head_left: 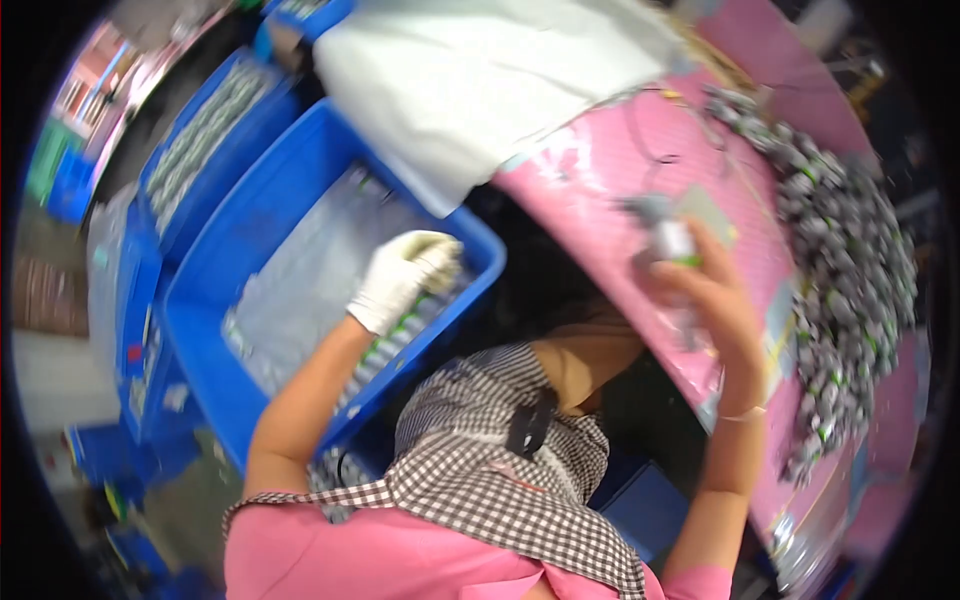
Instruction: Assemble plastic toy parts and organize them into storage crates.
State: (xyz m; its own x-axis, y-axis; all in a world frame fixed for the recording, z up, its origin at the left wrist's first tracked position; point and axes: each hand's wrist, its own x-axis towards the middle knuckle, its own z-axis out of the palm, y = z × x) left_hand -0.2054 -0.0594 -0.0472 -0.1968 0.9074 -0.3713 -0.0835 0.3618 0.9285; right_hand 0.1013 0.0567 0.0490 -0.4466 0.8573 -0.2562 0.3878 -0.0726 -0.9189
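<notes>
Counting two hands over two work areas. Left hand (pixel 412 268) in one white glove (pixel 380 292), fingers curled, inside one blue plastic bin (pixel 240 222); can't tell if gripping anything. Right hand (pixel 712 285) bare, fingers closed around one small part (pixel 674 240), grey-white with green, blurred, over one glossy pink table (pixel 575 215). At right on table: one lumpy heap (pixel 850 275) of grey-and-green pieces, too many to count. In bin: one wrinkled, translucent plastic sheet (pixel 315 255). Draped over table: one smooth white cover (pixel 480 85).
</notes>
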